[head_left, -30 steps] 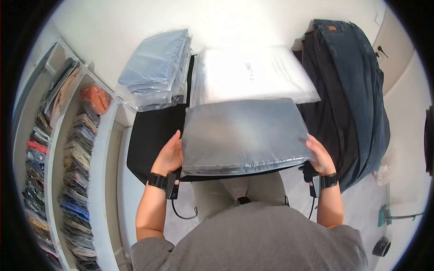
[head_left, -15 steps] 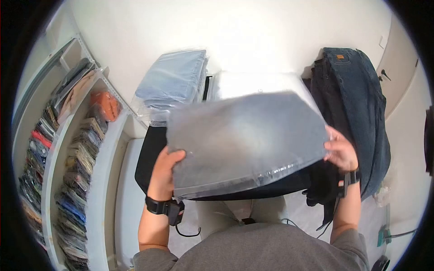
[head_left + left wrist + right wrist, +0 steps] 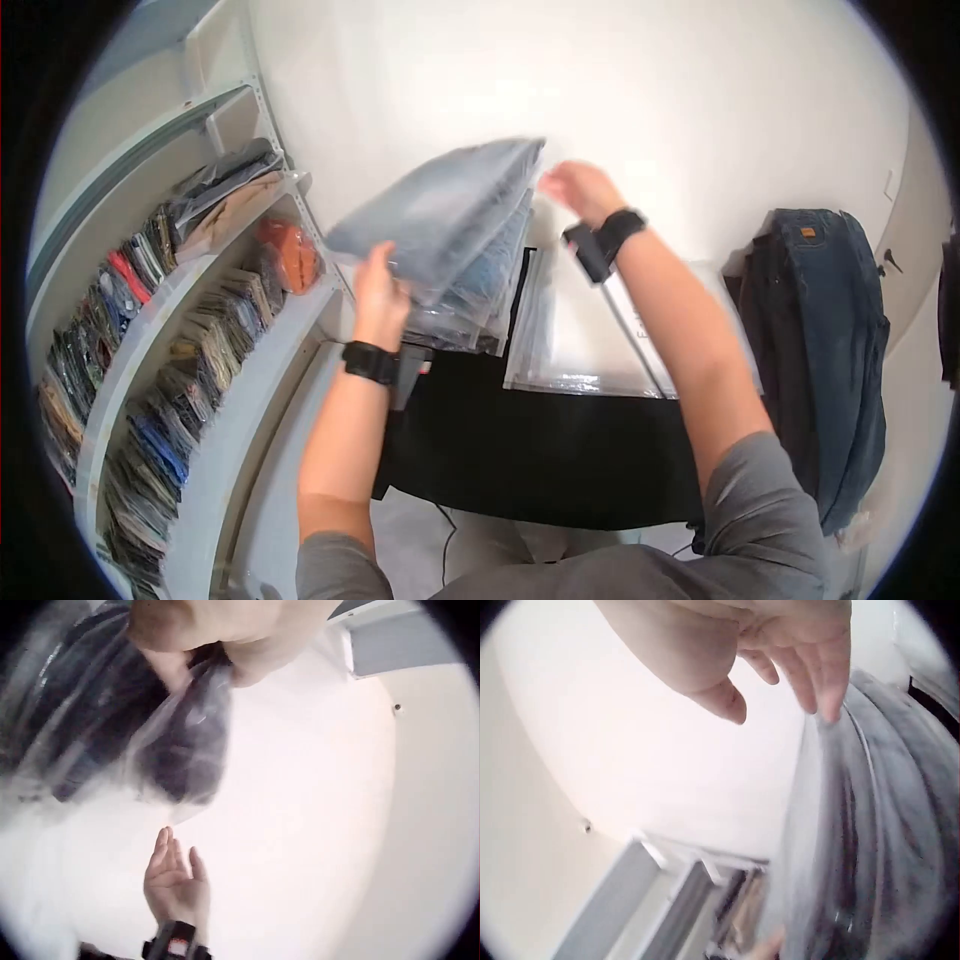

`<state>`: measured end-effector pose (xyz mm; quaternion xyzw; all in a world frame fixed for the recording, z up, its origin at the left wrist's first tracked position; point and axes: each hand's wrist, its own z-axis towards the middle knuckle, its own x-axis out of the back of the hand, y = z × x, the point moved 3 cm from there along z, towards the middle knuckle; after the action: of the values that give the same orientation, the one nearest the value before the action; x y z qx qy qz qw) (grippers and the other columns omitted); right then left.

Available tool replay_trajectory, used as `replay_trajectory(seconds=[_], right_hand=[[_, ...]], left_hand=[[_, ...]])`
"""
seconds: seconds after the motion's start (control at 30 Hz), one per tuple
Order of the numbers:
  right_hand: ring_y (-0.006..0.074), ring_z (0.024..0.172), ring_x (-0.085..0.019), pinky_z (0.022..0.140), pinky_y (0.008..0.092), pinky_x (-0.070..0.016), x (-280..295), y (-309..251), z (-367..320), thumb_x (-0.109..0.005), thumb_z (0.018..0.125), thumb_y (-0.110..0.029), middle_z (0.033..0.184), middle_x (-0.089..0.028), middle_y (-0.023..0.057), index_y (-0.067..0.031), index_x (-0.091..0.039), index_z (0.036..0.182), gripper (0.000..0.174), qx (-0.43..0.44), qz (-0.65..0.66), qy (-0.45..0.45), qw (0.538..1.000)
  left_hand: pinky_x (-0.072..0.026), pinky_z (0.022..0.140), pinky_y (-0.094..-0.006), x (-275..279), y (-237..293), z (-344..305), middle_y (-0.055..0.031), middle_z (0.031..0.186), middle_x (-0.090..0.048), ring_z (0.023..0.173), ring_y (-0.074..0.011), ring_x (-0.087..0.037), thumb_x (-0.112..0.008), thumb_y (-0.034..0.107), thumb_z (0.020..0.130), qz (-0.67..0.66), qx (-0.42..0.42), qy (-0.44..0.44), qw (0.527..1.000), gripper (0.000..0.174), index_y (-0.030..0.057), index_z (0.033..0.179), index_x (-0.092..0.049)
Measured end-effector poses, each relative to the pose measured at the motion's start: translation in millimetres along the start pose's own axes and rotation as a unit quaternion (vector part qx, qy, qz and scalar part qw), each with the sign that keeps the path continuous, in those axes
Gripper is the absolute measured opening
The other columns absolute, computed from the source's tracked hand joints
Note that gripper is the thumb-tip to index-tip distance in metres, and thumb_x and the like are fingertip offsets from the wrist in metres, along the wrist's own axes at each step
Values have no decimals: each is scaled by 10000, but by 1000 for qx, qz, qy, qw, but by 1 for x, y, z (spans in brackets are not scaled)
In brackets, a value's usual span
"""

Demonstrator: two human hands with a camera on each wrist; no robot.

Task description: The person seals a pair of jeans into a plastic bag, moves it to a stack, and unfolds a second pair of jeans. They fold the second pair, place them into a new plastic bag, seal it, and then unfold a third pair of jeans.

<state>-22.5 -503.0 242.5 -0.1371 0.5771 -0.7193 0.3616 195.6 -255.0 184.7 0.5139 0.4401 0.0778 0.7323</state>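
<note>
A folded pair of jeans in a clear plastic bag [image 3: 430, 210] lies tilted on top of a stack of bagged jeans [image 3: 495, 285]. My left hand [image 3: 380, 300] holds its near edge, thumb over the top. In the left wrist view, that hand [image 3: 225, 626] pinches the plastic bag [image 3: 187, 754]. My right hand [image 3: 588, 192] is beside the far right corner of the top bag. Its fingers [image 3: 829, 675] are extended in the right wrist view, fingertips right at the edge of the bagged jeans [image 3: 870, 825], and nothing is gripped.
White plastic bags [image 3: 570, 340] lie on the black table [image 3: 560, 440], right of the stack. Dark jeans [image 3: 840, 340] hang over the table's right side. Shelves [image 3: 230, 370] of bagged clothes, with an orange bundle [image 3: 290, 255], stand at left. A white wall [image 3: 640, 90] rises behind.
The bagged jeans have moved from in front of me, left and away, onto the stack. My right hand has let go of its side. The head view has shifted.
</note>
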Motion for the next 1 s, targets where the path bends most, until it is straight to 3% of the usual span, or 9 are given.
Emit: replay_trajectory(seconds=[0.13, 0.33, 0.6, 0.7, 0.73, 0.77, 0.8, 0.9, 1.0], right_hand=[[322, 1208, -481, 1003, 362, -391, -65, 79, -44, -688, 814, -381, 1301, -469, 245, 82, -342, 1338, 780, -48, -192, -41, 979], [365, 1352, -281, 1085, 397, -282, -89, 87, -89, -732, 763, -441, 1421, -304, 296, 52, -267, 1397, 928, 109, -279, -6, 954], [425, 1367, -214, 1094, 414, -263, -77, 106, -85, -726, 803, -287, 1449, -175, 344, -115, -306, 1419, 764, 124, -314, -84, 938], [440, 1354, -232, 1089, 424, -275, -83, 97, -101, -744, 779, -293, 1448, -177, 340, -131, -310, 1419, 790, 136, -335, -43, 931], [439, 1342, -257, 1077, 429, -294, -91, 84, -114, -752, 765, -293, 1449, -190, 326, -154, -314, 1421, 801, 178, -416, -20, 891], [438, 1330, -282, 1065, 434, -313, -97, 75, -125, -760, 751, -294, 1450, -203, 312, -176, -318, 1423, 813, 217, -494, 4, 842], [438, 1330, -282, 1065, 434, -313, -101, 75, -131, -760, 751, -294, 1450, -203, 312, -176, -318, 1423, 813, 213, -494, 4, 843], [423, 1295, -344, 1016, 438, -369, -114, 79, -144, -777, 710, -272, 1452, -230, 276, -226, -337, 1416, 833, 274, -624, -11, 732], [402, 1253, -402, 977, 435, -400, -106, 94, -133, -763, 707, -219, 1452, -247, 256, -249, -352, 1405, 811, 209, -621, -28, 755]], left_hand=[[-513, 748, -409, -6, -53, 8, -138, 1090, -539, 999, -260, -571, -611, 79, 833, 62, 33, -19, 997, 322, 15, 1101, -445], [-499, 801, -414, -23, -67, 11, -118, 1210, -481, 1052, -249, -548, -589, 71, 863, -24, -16, -63, 998, 465, 62, 1245, -322], [-450, 861, -386, -23, -71, 3, -87, 1238, -466, 1107, -207, -496, -592, 103, 880, -75, 30, -117, 990, 527, 122, 1314, -293], [-392, 944, -417, 2, -53, -1, -116, 1266, -452, 1194, -255, -437, -565, 138, 902, -9, -32, 25, 999, 548, 119, 1366, -274], [-350, 984, -430, 10, -36, -5, -142, 1308, -428, 1243, -292, -387, -553, 166, 905, 187, -235, 117, 947, 545, 114, 1382, -294], [-307, 1023, -442, 11, -21, -14, -168, 1351, -403, 1293, -330, -337, -541, 193, 909, 366, -416, 195, 809, 546, 110, 1398, -313], [-307, 1023, -442, 13, -12, -16, -168, 1351, -403, 1293, -330, -337, -541, 193, 909, 368, -413, 195, 810, 546, 110, 1398, -313], [-238, 1069, -497, 0, -1, -10, -148, 1432, -369, 1350, -373, -256, -512, 317, 907, 720, -422, 42, 549, 493, 116, 1352, -443], [-267, 1055, -513, 22, -16, 22, -129, 1427, -389, 1354, -361, -266, -504, 338, 911, 707, -341, -59, 617, 484, 119, 1340, -455]])
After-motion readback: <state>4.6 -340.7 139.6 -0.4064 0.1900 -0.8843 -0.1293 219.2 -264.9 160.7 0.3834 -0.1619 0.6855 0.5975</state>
